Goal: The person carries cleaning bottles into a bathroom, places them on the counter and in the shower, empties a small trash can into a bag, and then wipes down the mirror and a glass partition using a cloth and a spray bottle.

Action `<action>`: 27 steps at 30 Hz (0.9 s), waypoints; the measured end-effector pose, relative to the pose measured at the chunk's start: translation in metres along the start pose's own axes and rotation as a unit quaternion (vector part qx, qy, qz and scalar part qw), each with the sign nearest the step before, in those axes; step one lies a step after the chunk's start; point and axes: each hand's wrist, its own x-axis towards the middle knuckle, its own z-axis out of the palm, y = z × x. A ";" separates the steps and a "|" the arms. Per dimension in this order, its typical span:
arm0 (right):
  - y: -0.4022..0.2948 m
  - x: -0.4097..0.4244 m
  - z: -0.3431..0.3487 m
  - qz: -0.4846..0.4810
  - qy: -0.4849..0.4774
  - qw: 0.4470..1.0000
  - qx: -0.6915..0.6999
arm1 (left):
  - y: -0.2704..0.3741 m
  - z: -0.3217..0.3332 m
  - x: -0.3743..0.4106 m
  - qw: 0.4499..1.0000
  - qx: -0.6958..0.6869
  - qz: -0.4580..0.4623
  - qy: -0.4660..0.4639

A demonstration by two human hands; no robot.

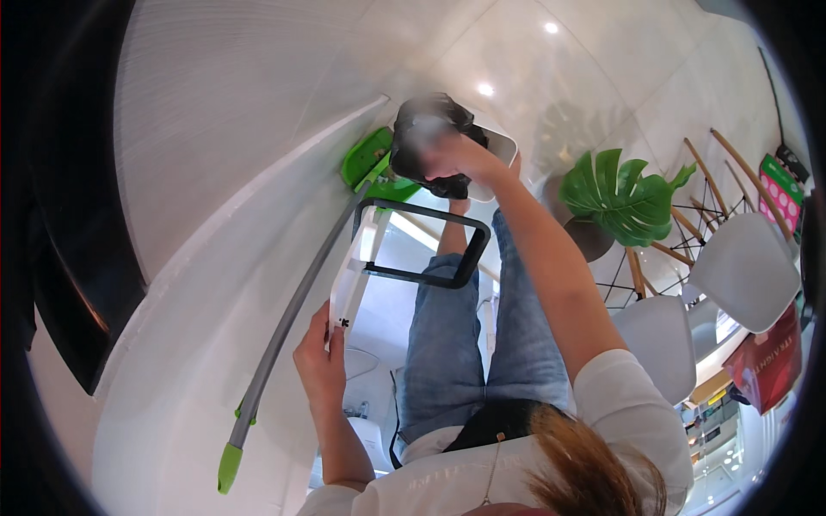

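Note:
My left hand (322, 355) grips the edge of a white panel (348, 284), seen nearly edge-on. A black rectangular frame (474, 258) is at the panel's far end, and my jeans show through its opening. My right hand (464, 158) reaches over a white waste bin (500, 138) lined with a black plastic bag (468, 116). A blur covers its fingertips and part of the bag, so I cannot tell whether it holds anything.
A green dustpan (364, 158) holding debris sits left of the bin. A grey handle (297, 303) with a green grip leans along the white wall (213, 322). A large green leaf (619, 197) and white chairs (742, 271) with wooden legs stand to the right.

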 end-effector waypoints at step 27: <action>0.016 -0.046 0.016 -0.183 -0.098 0.465 -0.861 | -0.029 0.026 -0.026 0.994 -0.090 -0.057 0.022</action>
